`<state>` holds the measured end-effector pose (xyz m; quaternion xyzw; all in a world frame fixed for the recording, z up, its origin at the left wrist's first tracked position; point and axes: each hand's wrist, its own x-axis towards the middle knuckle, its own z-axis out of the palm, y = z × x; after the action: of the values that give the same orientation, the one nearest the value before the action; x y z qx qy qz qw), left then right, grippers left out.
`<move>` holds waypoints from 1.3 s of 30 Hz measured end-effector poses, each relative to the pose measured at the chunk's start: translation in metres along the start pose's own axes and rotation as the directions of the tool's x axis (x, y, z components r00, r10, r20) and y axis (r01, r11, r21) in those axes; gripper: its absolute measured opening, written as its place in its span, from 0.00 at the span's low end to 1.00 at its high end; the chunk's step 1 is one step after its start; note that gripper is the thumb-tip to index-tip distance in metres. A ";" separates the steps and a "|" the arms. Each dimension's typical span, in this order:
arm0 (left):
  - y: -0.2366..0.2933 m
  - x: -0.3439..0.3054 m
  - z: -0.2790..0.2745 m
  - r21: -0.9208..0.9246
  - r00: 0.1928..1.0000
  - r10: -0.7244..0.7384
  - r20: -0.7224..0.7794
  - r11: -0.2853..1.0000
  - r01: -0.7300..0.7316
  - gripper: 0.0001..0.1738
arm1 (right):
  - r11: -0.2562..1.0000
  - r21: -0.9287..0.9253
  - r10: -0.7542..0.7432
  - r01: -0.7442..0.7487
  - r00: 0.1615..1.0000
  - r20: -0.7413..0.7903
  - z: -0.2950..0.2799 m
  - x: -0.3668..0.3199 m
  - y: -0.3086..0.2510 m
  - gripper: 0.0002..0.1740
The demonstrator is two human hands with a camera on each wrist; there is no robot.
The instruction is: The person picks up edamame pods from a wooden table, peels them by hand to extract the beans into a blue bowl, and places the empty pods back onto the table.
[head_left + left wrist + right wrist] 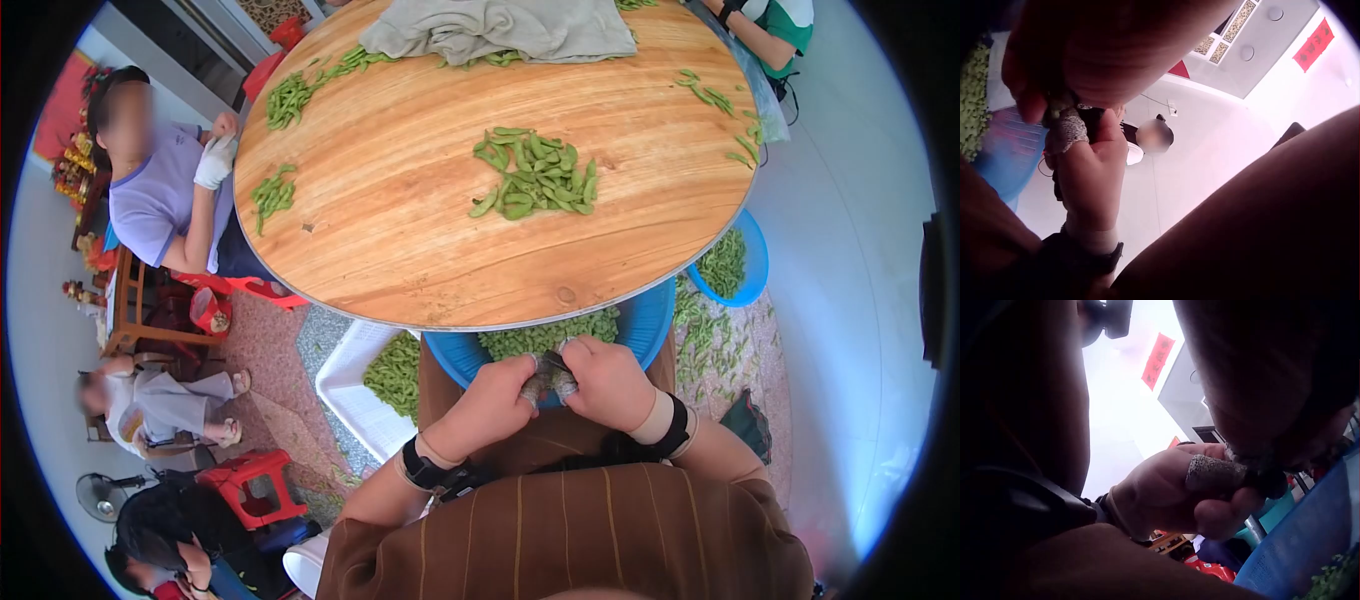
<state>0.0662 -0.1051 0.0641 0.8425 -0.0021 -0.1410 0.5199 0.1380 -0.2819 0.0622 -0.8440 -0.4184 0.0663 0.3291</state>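
Note:
Over the near edge of a blue basin (437, 345), the left hand (490, 400) and right hand (612, 388) meet with curled fingers, thumbs wrapped in grey speckled covers. Between their fingertips they pinch a small greenish thing (1054, 112), seemingly a bean pod, mostly hidden by the fingers. Shelled green beans (560, 333) fill the basin below. In the left wrist view the right hand (1091, 178) shows its covered thumb; in the right wrist view the left hand (1172, 487) does too.
The round wooden table (400, 235) bears pod piles (540, 175) and a grey cloth (500, 28). A white basket (345, 400) of pods stands left of the basin, a smaller blue basin (758, 265) right. Pods litter the floor. A gloved person (165, 190) sits at left; others are around.

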 end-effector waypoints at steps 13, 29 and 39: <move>0.004 0.000 -0.008 -0.457 0.994 -0.109 -0.020 0.885 0.088 0.04 | 0.834 0.446 0.231 -0.326 0.939 0.255 -0.028 0.011 -0.003 0.11; 0.017 -0.028 -0.114 0.565 0.957 0.091 -0.277 0.820 0.086 0.09 | 0.975 0.223 -0.025 -0.020 0.980 0.199 -0.005 0.023 0.006 0.09; 0.011 0.114 -0.109 0.626 0.811 0.393 -0.433 0.779 -0.043 0.14 | 0.972 0.217 0.039 -0.092 0.971 0.236 -0.011 0.015 0.006 0.10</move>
<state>0.2029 -0.0320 0.0928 0.9587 -0.0008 0.1747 0.2243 0.1559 -0.2786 0.0697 -0.8011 -0.4152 0.2216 0.3699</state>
